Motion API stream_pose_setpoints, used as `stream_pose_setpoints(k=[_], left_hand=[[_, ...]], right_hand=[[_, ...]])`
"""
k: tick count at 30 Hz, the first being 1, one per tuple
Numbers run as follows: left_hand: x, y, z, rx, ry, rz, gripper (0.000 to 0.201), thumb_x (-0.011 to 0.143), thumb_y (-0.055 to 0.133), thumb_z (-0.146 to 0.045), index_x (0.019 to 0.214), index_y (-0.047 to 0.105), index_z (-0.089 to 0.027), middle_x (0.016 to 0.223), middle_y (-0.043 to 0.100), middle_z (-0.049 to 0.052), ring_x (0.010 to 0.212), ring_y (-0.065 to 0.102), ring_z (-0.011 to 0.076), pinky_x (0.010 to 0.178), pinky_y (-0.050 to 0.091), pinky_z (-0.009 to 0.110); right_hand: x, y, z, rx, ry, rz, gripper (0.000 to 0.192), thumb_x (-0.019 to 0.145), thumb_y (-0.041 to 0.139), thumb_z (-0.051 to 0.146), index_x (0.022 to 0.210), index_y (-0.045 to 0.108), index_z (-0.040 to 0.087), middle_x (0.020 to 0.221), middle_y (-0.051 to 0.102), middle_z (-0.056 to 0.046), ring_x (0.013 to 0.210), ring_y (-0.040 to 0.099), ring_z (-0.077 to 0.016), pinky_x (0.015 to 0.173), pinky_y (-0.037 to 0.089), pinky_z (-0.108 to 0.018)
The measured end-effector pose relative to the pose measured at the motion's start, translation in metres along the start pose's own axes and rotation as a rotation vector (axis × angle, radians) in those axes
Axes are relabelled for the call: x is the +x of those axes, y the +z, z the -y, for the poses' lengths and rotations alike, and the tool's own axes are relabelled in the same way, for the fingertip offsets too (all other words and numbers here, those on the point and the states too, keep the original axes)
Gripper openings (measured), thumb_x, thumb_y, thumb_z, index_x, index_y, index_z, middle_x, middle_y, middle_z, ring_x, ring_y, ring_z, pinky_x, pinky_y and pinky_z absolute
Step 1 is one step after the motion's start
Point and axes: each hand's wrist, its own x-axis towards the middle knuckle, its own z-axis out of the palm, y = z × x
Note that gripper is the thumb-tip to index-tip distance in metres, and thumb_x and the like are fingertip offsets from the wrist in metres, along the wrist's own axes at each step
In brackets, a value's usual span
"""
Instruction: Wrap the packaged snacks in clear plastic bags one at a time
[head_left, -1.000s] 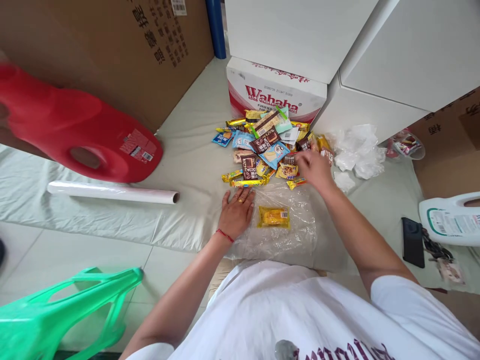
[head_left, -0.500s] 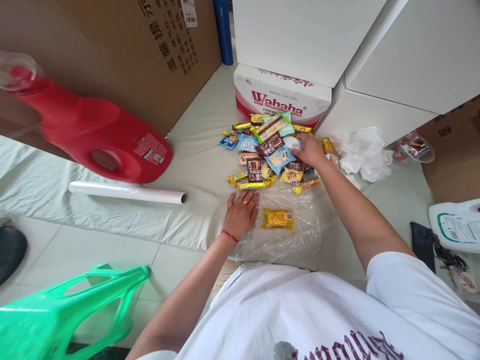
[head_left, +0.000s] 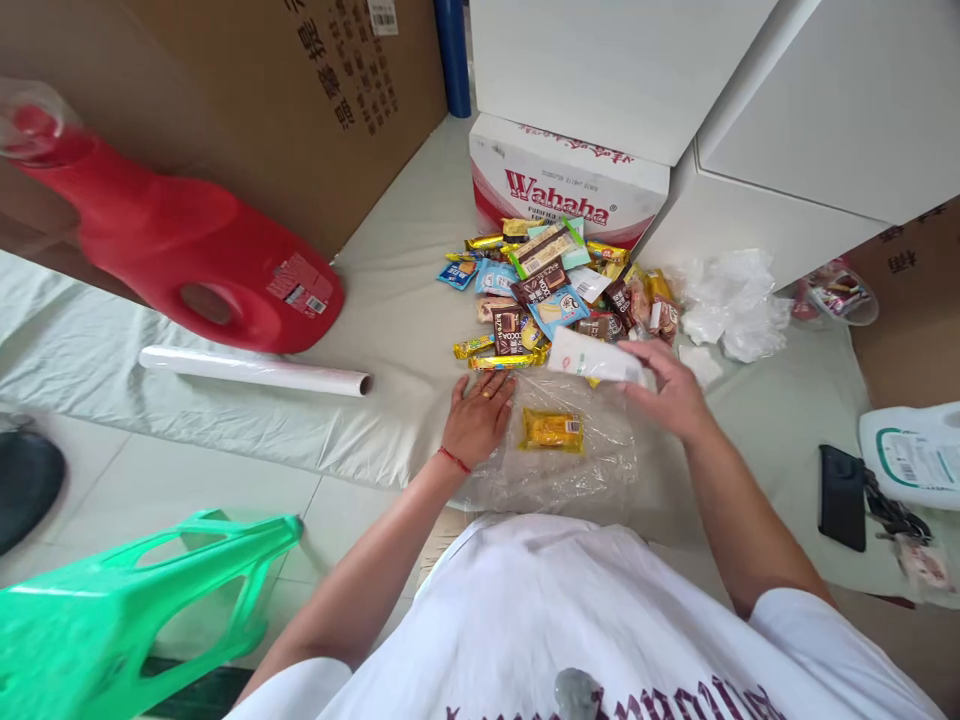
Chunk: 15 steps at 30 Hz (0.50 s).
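While our left hand (head_left: 476, 425) lies flat, fingers spread, pinning the clear plastic sheet (head_left: 559, 460) beside the yellow snack packet (head_left: 553, 429) on it, our right hand (head_left: 675, 390) pinches a white packet (head_left: 592, 360) over the sheet's far edge, just short of the snack pile (head_left: 559, 290).

You wear a white short-sleeved T-shirt (head_left: 570, 620) with dark maroon lettering across the chest, cut off by the lower edge of the view. Just above that lettering hangs a small grey pendant-like object (head_left: 576, 692). Your left hand (head_left: 477, 424) carries a gold ring (head_left: 487, 394) on one finger, and a thin red string bracelet (head_left: 453, 460) circles the wrist beside it. Both forearms are bare.
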Motion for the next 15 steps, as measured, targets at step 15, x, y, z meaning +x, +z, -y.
stream_pose_setpoints(k=[15], left_hand=[[-0.03,-0.047,-0.051,0.031,0.289,-0.36,0.028,0.096,0.058,-0.023,0.121,0.072,-0.024,0.126,0.075,0.007,0.113,0.062,0.0257,0.098,0.042,0.044]], right_hand=[[-0.057,0.069,-0.018,-0.108,-0.172,0.353,0.05,0.089,0.077,0.037,0.138,0.066,0.031,0.127,0.06,-0.011,0.115,0.049,-0.029,0.101,0.042,-0.049]])
